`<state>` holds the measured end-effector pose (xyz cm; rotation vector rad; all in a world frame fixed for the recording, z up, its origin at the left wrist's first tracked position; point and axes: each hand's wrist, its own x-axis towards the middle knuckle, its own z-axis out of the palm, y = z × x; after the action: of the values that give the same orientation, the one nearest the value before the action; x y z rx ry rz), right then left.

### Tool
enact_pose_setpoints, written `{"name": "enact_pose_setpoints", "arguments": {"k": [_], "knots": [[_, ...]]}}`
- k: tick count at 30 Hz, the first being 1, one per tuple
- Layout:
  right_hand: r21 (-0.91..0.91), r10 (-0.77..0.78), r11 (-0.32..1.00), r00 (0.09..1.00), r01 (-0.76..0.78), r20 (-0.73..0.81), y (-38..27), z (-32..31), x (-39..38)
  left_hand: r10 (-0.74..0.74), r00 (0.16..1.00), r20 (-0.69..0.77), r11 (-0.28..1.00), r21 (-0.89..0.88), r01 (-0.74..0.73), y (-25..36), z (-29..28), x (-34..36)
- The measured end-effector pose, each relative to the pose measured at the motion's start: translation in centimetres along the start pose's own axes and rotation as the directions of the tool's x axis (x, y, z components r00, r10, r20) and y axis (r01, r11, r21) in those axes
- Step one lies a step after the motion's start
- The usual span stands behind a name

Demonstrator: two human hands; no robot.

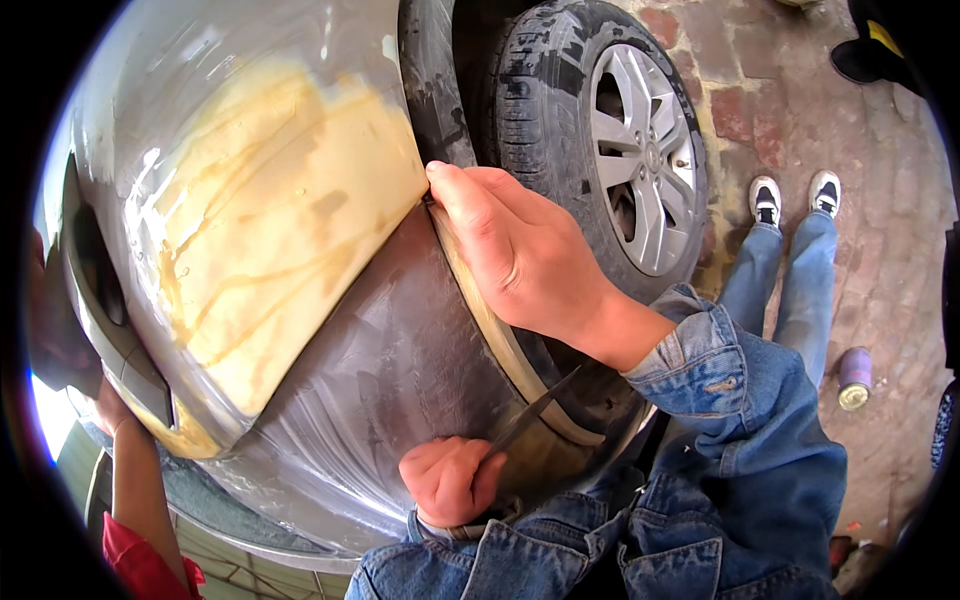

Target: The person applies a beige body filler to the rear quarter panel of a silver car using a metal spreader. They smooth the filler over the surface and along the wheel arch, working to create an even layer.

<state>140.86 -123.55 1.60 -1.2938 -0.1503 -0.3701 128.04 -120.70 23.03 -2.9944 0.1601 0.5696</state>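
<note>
Clearly, in the head view, both bare hands are working at a grey car body beside a wheel [645, 165]. The left hand [447, 482] is curling low against a dark grey panel [390, 310], its fingers folding together around a dark, narrow strip [535, 412]. That strip is slanting up and to the right, its pointed tip lying near the cream-edged wheel arch [490, 325]. The right hand [535, 255] is leaning on the arch edge farther up, a fingertip pressing where a panel seam is meeting it; the remaining fingertips are hiding behind the hand, so I cannot tell whether they are clamping anything. Above the seam, a pale yellow patch [290, 220] is covering much of the grey bodywork. At far left, another person's hand [110, 408] is reaching to the car from a red sleeve [140, 560]. Jeans-clad legs [800, 290] are stretching across the brick floor [880, 240], and a purple can [855, 378] is lying nearby.
</note>
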Motion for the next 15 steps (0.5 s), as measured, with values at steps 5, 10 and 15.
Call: {"name": "enact_pose_setpoints", "arguments": {"k": [5, 10, 15], "knots": [[0.106, 0.152, 0.983, 0.988, -0.151, -0.002, -0.6, 0.3, 0.0, 0.081, 0.994, -0.078, 0.996, -0.042, -0.085, 0.2, 0.1, 2.4], [0.041, 0.042, 0.998, 0.998, -0.04, -0.051, -0.1, 0.5, -0.1, 0.076, 0.996, -0.055, 0.996, -0.037, -0.078, 0.3, 0.0, 2.5], [0.089, 0.134, 0.987, 0.991, -0.131, -0.027, -0.7, 0.0, 0.3, 0.052, 0.996, -0.072, 0.998, -0.035, -0.054, 0.5, 0.2, 2.8]]}}
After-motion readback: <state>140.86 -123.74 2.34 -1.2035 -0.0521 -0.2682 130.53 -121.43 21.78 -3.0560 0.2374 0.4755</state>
